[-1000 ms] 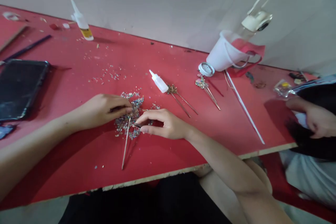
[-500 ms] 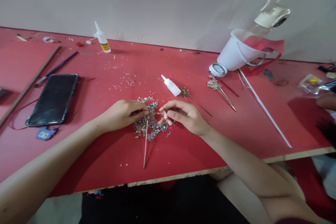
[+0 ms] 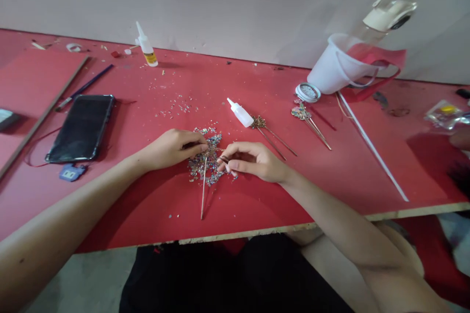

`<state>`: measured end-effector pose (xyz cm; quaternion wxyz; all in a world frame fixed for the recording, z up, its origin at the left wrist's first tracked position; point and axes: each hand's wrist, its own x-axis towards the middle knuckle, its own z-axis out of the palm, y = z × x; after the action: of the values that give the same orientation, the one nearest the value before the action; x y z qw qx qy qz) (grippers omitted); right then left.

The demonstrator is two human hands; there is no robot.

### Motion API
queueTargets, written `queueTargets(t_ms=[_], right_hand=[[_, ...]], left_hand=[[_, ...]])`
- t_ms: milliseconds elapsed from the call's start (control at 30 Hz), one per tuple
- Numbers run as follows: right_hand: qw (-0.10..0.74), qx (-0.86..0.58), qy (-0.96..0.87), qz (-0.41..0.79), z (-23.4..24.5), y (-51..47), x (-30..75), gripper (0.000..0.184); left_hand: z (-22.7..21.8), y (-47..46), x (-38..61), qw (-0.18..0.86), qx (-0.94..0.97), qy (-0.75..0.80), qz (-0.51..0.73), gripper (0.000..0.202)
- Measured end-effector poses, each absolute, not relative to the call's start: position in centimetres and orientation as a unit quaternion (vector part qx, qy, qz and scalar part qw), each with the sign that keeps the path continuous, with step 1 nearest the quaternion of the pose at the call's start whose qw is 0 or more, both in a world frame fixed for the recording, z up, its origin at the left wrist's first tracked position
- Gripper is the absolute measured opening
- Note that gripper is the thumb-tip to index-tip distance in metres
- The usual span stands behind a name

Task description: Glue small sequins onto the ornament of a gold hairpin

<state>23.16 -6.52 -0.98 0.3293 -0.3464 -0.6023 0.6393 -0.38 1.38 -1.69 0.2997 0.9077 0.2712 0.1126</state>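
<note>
My left hand (image 3: 178,147) is closed in a pinch above a pile of small shiny chips (image 3: 209,168). From under its fingertips a thin metal hairpin (image 3: 203,190) points down toward the table's front edge; the hairpin's top is hidden by the fingers. Just to the right, my right hand (image 3: 255,160) is closed, thumb against fingers, on a thin dark tool (image 3: 224,159) that looks like tweezers, mostly covered. Behind the right hand lie a white glue bottle (image 3: 241,114) and a two-pronged hairpin (image 3: 271,138). A hairpin with a colourful decorated head (image 3: 301,111) rests farther right.
A phone (image 3: 82,127), a brush (image 3: 86,87) and a wooden strip (image 3: 44,117) lie on the left. Near the wall stands a yellow-labelled glue bottle (image 3: 149,51). At the right are a white bucket (image 3: 330,66), a jar lid (image 3: 307,92) and a white stick (image 3: 374,149).
The whole view has shifted slightly, with the table higher in the picture. My right hand has turned a little, and the dark tool in it now lies flatter. My left hand keeps its pinch.
</note>
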Motion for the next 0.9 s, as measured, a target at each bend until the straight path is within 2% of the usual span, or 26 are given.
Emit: queueTargets(t_ms=[567,733,900], right_hand=[[0.327,-0.360,-0.638,0.596,-1.15,-6.54,23.08,0.018],[0.350,-0.355,-0.637,0.587,-1.01,-6.62,23.27,0.017],[0.300,-0.356,-0.699,0.544,-0.89,-6.54,23.40,0.017]], left_hand=[[-1.39,1.26,-0.49,0.328,0.895,0.271,0.131,0.029],[-1.39,1.24,-0.47,0.337,0.890,0.279,0.129,0.030],[-1.57,1.31,-0.51,0.339,0.888,0.283,0.130,0.032]])
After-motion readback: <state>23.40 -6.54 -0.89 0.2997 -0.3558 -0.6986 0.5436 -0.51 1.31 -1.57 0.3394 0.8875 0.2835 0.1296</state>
